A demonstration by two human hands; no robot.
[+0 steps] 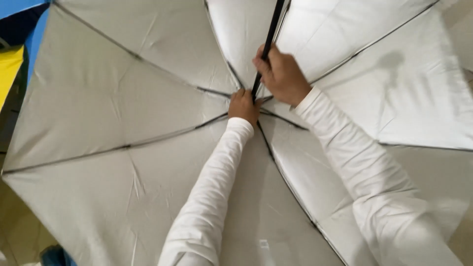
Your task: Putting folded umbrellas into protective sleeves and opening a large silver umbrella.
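**Inspector A:** Start with the largest item.

**Inspector B:** An open canopy (pixel 123 162) of pale grey-white fabric, seen from its underside. It fills nearly the whole view. The cloth is creased, with fold lines across several panels.

**A:** Structure?

**B:** Dark ribs (pixel 118 148) run outward from a central hub to the edges, dividing the canopy into wedge panels. A black shaft (pixel 272 27) rises from the hub toward the top edge of the view, tilted slightly to the right.

**A:** The person?

**B:** Two arms in white long sleeves (pixel 217 182) reach up from the bottom of the view, both converging on the hub.

**A:** Right hand?

**B:** The right hand (pixel 282 74) is on the shaft just above the hub. Its fingers are clenched around the shaft, knuckles toward the camera.

**A:** Left hand?

**B:** The left hand (pixel 244 106) sits lower, at the hub where the ribs meet, touching the base of the shaft. Only its back shows; I cannot tell whether its fingers grip anything. The two hands are just beside each other.

**A:** Surroundings?

**B:** At the upper left, past the canopy's edge, a blue strip (pixel 19 7) and a yellow patch (pixel 9 69) below it. Faint shadows fall on the upper right panel.
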